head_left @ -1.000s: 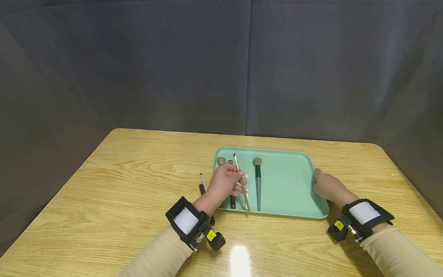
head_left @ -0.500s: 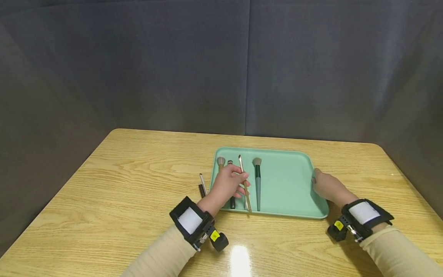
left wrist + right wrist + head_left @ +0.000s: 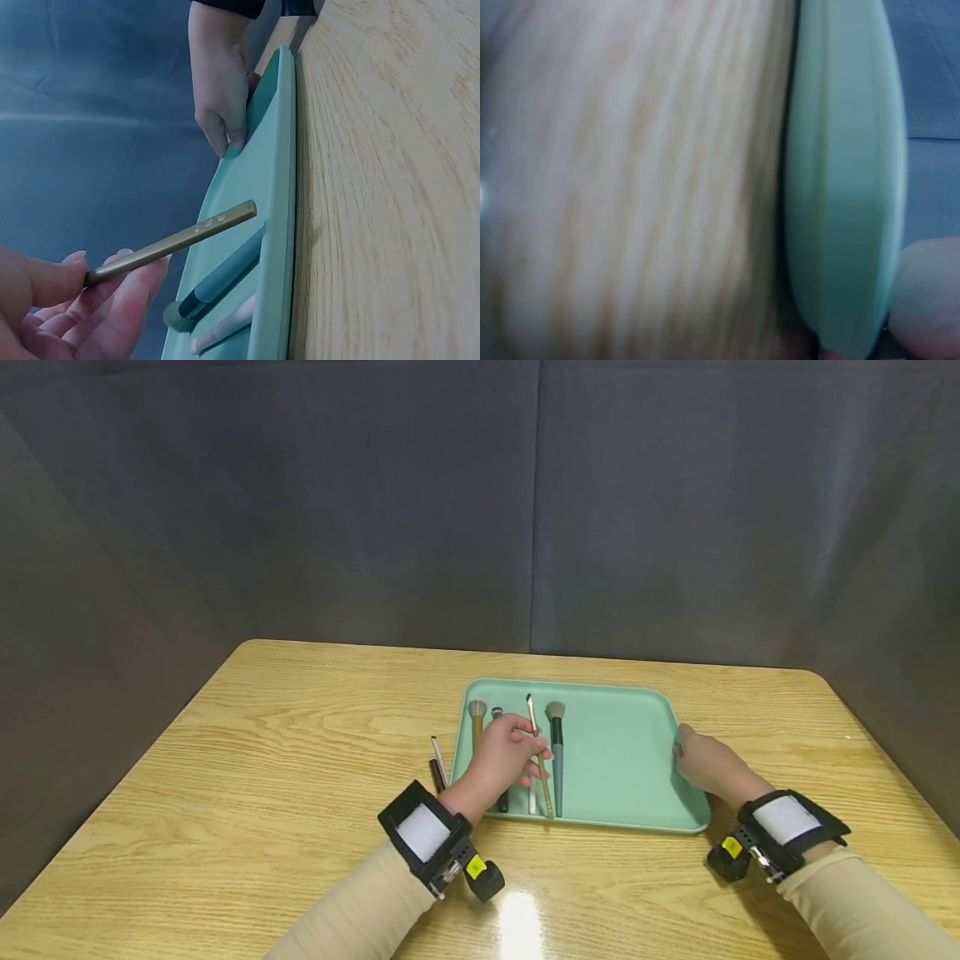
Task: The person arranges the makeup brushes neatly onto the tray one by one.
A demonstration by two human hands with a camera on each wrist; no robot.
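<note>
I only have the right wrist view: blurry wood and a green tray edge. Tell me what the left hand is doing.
Observer: The left hand pinches a thin gold-handled brush over the left part of the green tray.
Operator: Report what else lies in that tray.
Observer: A teal-handled brush with a fluffy head lies just right of the held one; a tan-handled brush lies near the tray's left rim.
Operator: Say where my right hand sits.
Observer: The right hand grips the tray's right rim, fingers curled over the edge.
Operator: Name anything left on the table.
Observer: Two slim pencil-like sticks lie on the wooden table, just left of the tray.
</note>
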